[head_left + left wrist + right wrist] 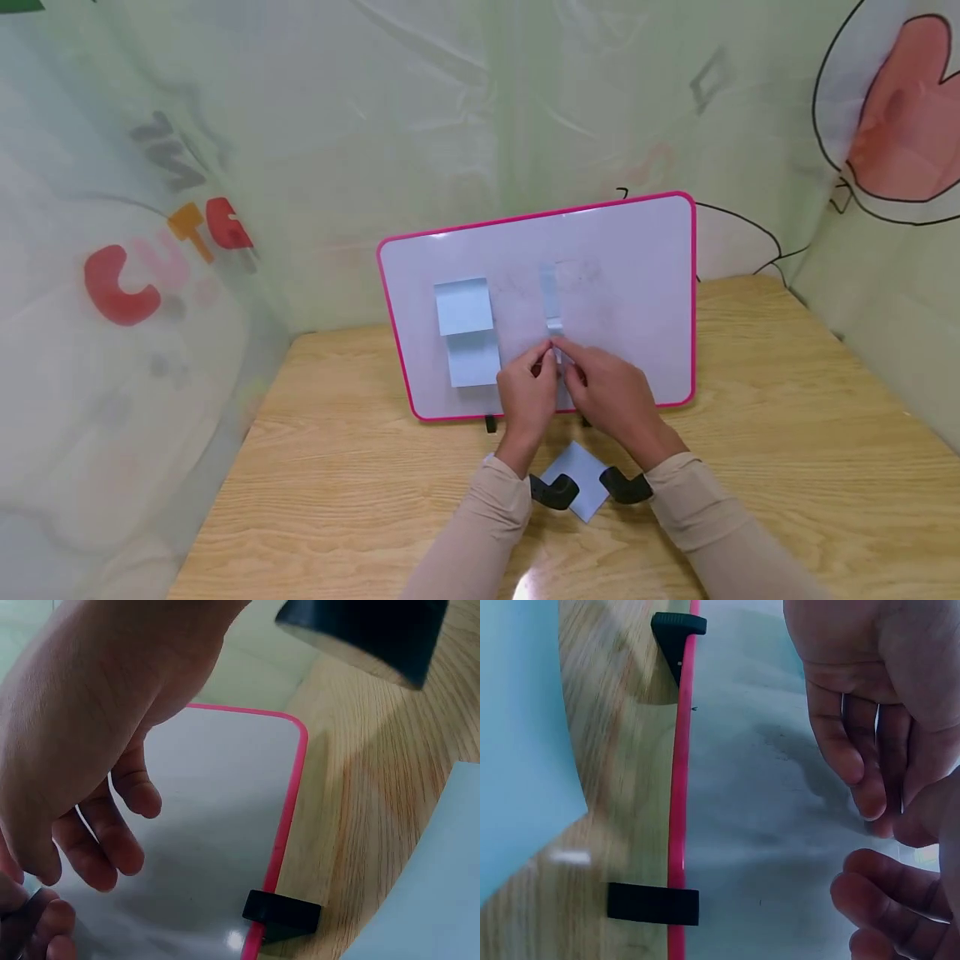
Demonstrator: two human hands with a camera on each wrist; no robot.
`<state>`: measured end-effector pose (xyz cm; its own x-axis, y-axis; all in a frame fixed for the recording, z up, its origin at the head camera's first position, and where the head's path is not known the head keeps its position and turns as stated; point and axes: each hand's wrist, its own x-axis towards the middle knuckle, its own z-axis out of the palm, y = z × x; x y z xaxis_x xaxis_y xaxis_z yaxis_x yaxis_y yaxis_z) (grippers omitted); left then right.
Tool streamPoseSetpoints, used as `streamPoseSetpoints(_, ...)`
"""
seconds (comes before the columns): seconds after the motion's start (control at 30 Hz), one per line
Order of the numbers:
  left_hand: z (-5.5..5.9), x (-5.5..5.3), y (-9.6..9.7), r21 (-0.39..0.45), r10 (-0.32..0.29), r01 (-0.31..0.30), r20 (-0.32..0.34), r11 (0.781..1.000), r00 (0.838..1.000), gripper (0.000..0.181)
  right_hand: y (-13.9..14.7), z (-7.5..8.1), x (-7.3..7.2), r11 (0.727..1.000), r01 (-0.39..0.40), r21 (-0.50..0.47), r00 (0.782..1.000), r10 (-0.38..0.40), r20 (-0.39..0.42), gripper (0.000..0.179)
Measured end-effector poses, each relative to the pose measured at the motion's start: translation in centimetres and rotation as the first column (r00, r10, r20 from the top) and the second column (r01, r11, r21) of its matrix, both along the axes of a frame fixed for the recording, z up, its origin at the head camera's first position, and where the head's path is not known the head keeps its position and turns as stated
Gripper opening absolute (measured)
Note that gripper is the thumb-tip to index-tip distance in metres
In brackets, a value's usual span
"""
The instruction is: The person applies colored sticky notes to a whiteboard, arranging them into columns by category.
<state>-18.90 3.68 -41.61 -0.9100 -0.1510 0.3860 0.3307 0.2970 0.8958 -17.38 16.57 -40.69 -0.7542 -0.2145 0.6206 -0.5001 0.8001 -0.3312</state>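
Observation:
A whiteboard (622, 292) with a pink frame leans back on the table. Down its middle runs a narrow light blue strip (551, 292), with a shiny folded part low on it. At the strip's lower end my left hand (527, 387) and right hand (611, 392) meet, thumb and forefinger of each pinching there; the fingertips hide most of what they hold. In the left wrist view the left hand (97, 712) arches over the board, other fingers loosely bent. The right wrist view has the right hand (885, 682) close against the left one.
Two light blue sheets, an upper one (463, 307) and a lower one (474, 360), hang on the board's left half. Another blue sheet (576, 467) lies on the wooden table (337, 500) below my wrists. Black feet (281, 911) hold the board's bottom edge.

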Motion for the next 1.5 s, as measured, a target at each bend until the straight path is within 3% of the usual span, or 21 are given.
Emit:
streamPoseSetpoints(0.23, -0.2, -0.1, 0.0, 0.013, -0.002, 0.002, -0.006, 1.000, 1.000, 0.021, 0.3, 0.2, -0.7, 0.997, 0.020, 0.075, 0.999, -0.017, -0.030, 0.044)
streamPoseSetpoints(0.73, -0.9, 0.0, -0.1, 0.037, -0.026, 0.025, 0.018, 0.999, 1.000, 0.024, 0.3, 0.5, -1.4, 0.998, 0.030, 0.063, 1.000, -0.030, -0.003, 0.052)
streamPoseSetpoints(1.03, -1.3, -0.1, 0.0, 0.069, -0.045, 0.042, 0.052, 0.997, 0.998, 0.022, 0.1, -0.5, -1.4, 0.997, 0.049, 0.067, 0.998, -0.051, 0.034, 0.057)
streamPoseSetpoints(1.17, -1.4, 0.0, -0.1, 0.044, -0.057, 0.054, 0.049, 0.998, 0.997, 0.023, 0.1, -0.6, -1.4, 0.995, 0.068, 0.077, 0.998, -0.068, -0.003, 0.059)
streamPoseSetpoints(1.5, -1.6, 0.0, -0.4, -0.094, -0.008, 0.012, 0.041, 0.996, 0.999, 0.021, -0.1, -0.6, -1.5, 0.989, 0.073, 0.129, 0.997, -0.076, 0.015, 0.064)
